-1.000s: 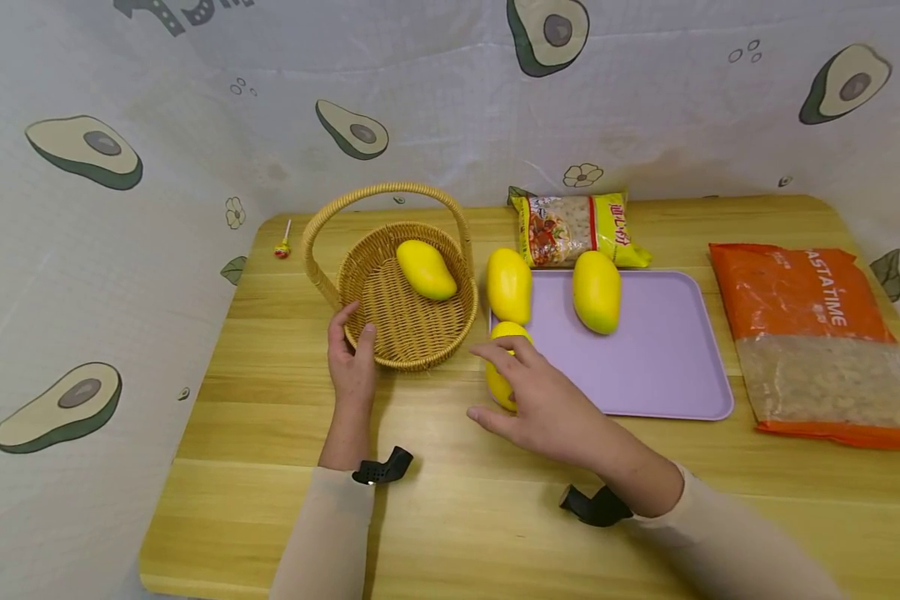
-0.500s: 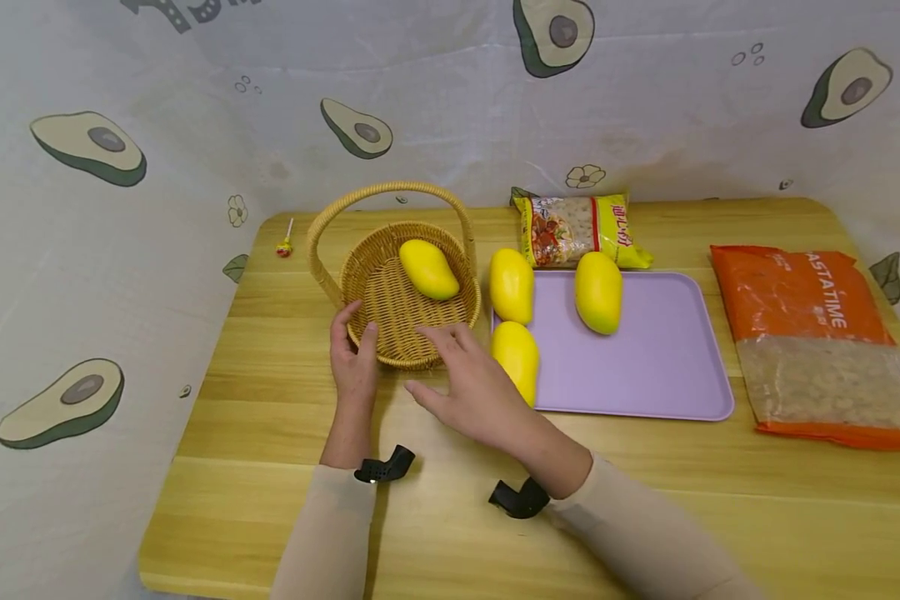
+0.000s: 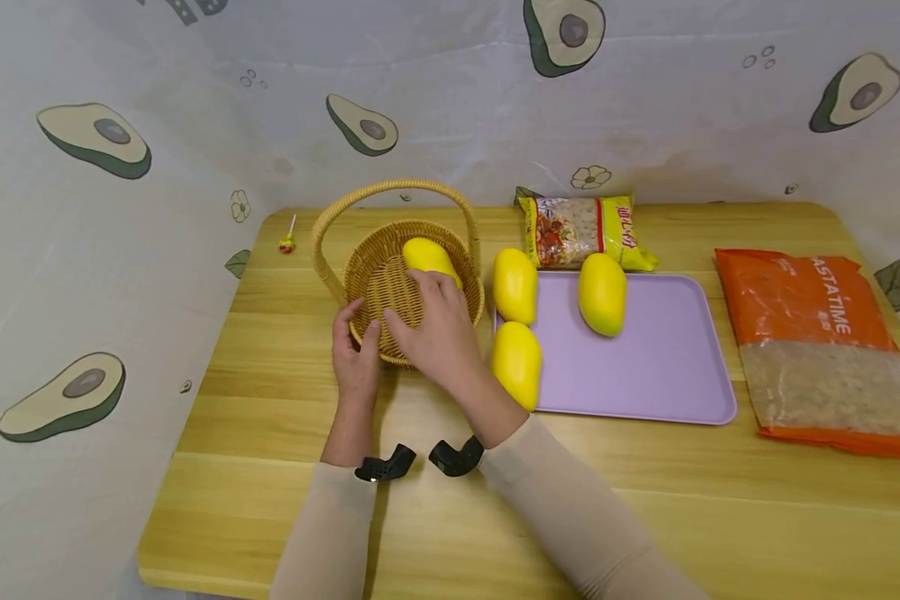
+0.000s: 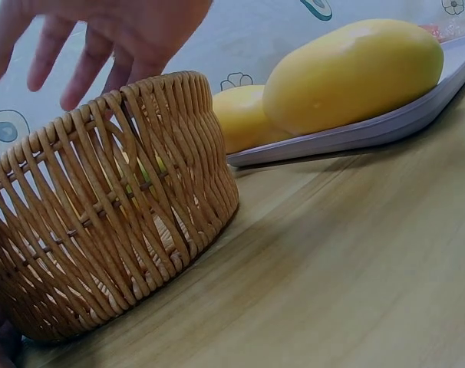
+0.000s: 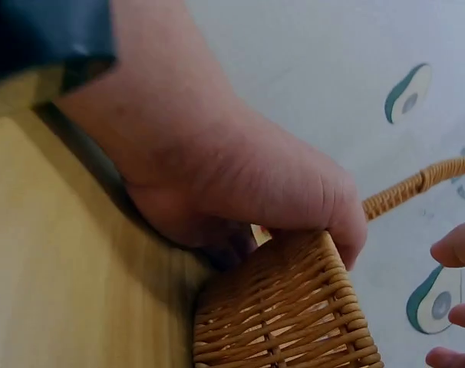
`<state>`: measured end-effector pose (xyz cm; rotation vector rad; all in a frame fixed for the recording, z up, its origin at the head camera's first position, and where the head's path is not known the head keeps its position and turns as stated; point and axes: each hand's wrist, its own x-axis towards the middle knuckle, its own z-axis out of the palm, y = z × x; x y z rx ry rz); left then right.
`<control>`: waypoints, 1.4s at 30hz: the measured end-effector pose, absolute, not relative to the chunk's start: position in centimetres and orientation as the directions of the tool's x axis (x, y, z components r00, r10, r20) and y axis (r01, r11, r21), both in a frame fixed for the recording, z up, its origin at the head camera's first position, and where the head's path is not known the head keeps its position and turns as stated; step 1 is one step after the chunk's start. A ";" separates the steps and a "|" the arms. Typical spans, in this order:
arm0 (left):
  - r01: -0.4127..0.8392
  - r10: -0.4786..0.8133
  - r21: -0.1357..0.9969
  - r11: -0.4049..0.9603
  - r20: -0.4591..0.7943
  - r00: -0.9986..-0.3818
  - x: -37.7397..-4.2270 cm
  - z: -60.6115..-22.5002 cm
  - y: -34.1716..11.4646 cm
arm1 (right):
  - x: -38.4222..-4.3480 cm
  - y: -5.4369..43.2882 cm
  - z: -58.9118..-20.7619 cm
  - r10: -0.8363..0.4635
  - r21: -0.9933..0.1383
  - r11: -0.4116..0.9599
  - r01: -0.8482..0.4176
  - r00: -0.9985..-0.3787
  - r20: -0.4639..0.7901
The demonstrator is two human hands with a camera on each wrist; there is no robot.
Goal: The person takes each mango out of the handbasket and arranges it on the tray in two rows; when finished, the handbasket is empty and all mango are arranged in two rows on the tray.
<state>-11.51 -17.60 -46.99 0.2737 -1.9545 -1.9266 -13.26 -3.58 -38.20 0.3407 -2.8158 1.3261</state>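
A round wicker basket (image 3: 390, 292) with a tall arched handle stands on the table, a yellow mango (image 3: 429, 257) inside it. My left hand (image 3: 356, 362) holds the basket's near left rim; in the right wrist view its thumb hooks over the edge. Reaching over the basket, my right hand (image 3: 438, 329) has its fingers spread and overlaps the lower part of the mango. From the left wrist view, the right hand's fingers hang above the wicker wall (image 4: 117, 199). The mango inside shows only faintly through the weave there.
Right of the basket are two mangoes, one behind (image 3: 515, 286) and one in front (image 3: 517, 367), at the left edge of a lilac tray (image 3: 645, 375). Another mango (image 3: 602, 294) lies on it. Two food bags (image 3: 577, 231), (image 3: 825, 342) and a lollipop (image 3: 287, 242) lie around.
My right hand has moved left from the front mango beside the tray to above the basket's inside. The left hand has stayed at the basket rim.
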 end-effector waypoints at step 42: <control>0.110 -0.417 0.993 0.046 0.119 -0.901 -11.6 -46.8 -17.5 | -20.1 -5.6 -40.9 -0.013 -0.678 0.734 0.045 -0.997 -0.081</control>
